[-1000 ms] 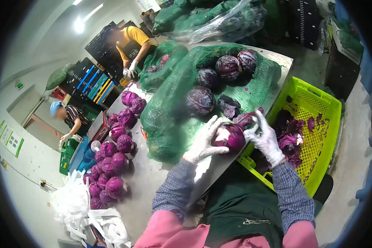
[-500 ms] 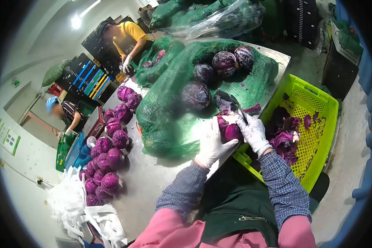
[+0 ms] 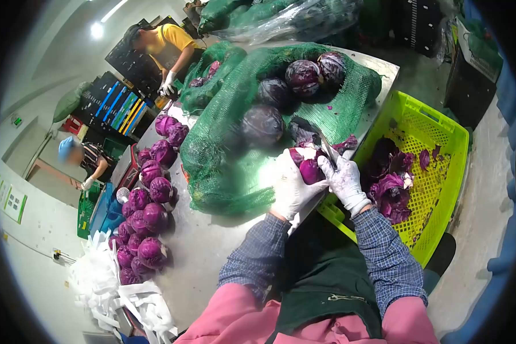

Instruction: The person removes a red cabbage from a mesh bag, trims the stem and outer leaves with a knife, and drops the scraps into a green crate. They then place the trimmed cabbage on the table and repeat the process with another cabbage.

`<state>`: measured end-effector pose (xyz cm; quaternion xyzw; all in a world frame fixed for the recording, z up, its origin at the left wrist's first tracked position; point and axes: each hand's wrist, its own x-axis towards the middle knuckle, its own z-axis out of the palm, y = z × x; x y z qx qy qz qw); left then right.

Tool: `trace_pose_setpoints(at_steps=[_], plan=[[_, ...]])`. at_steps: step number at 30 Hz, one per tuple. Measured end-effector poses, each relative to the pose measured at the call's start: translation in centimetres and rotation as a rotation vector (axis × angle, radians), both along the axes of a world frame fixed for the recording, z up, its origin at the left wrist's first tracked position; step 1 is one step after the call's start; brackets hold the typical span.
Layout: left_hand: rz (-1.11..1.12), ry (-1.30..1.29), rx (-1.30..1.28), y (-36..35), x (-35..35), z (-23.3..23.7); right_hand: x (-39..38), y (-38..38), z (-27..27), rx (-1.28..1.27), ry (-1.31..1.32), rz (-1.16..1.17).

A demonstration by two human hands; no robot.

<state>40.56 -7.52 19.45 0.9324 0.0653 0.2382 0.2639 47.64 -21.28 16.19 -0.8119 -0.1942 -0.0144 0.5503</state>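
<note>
My left hand, in a white glove, is closed around the left side of a red cabbage whose pale cut base faces up. A knife is gripped in my gloved right hand, its blade pointing up and away beside the cabbage's right side. Just beyond lie dark loose outer leaves and a purple leaf piece on the green net bag. Several untrimmed red cabbages rest in the bag's open mouth.
Trimmed red cabbages line the left of the metal table, near white strips. A yellow-green crate with leaf scraps stands at right. Two co-workers are at the back left; filled net bags lie behind.
The view has shifted slightly, so the table and bag appear a little higher and further left. Both hands keep their hold, and the knife remains beside the cabbage.
</note>
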Motion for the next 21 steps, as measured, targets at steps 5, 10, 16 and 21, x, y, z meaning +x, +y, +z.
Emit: trace_pose_setpoints(at_steps=[5,10,16,21], plan=[[-0.081,-0.027,-0.144,1.2,1.2,-0.8,0.2,0.3,-0.6,0.096,0.113,-0.037],[-0.130,-0.058,-0.118,2.7,0.4,-1.0,0.4,-0.5,-1.6,0.262,0.307,-0.001],[-0.028,0.033,-0.253,3.2,0.1,-2.6,0.1,-3.0,-2.9,-0.067,-0.039,-0.079],[-0.111,0.027,-0.504,2.2,0.0,-1.6,-2.1,-2.4,1.3,-0.320,-0.075,0.079]])
